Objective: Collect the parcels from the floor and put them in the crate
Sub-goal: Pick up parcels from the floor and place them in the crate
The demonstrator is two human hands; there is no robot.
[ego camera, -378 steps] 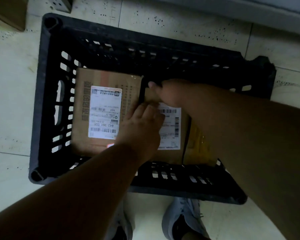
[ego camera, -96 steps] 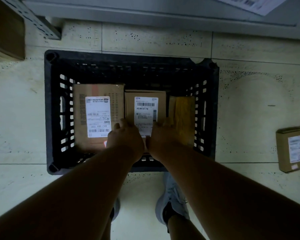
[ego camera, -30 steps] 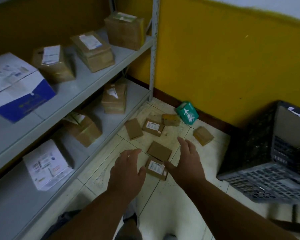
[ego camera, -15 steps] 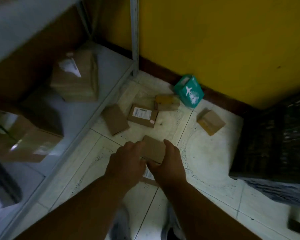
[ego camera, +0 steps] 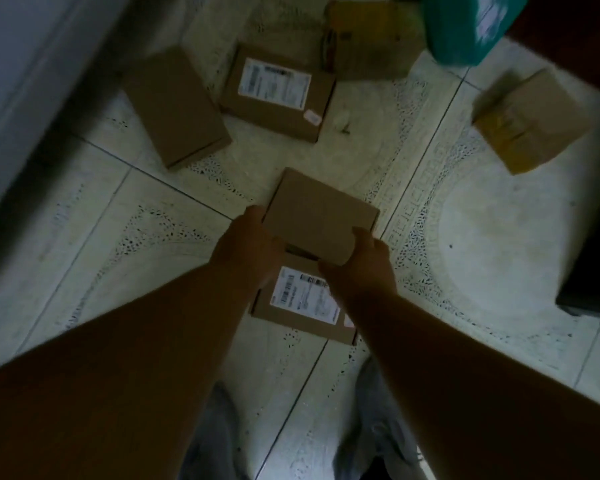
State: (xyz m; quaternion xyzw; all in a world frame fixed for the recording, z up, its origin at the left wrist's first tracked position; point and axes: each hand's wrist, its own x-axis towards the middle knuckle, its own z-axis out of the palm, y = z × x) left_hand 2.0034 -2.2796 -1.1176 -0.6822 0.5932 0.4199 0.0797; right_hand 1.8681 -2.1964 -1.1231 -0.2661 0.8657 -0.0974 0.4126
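A plain brown parcel (ego camera: 321, 214) lies on the tiled floor with its near end over a labelled parcel (ego camera: 303, 303). My left hand (ego camera: 248, 247) grips the plain parcel's left near corner, and my right hand (ego camera: 362, 263) grips its right near corner. Further off lie a plain parcel (ego camera: 175, 107), a labelled parcel (ego camera: 278, 93), a taped brown parcel (ego camera: 369, 41), a green parcel (ego camera: 471, 24) and a taped box (ego camera: 530, 121). A dark corner of the crate (ego camera: 593, 271) shows at the right edge.
A grey shelf edge (ego camera: 32, 81) runs along the left side. My two shoes (ego camera: 378, 441) stand at the bottom of the view on the pale tiles.
The camera has dropped closer to the floor. Both hands have closed in on the plain parcel's near corners; half a second ago they were just reaching it.
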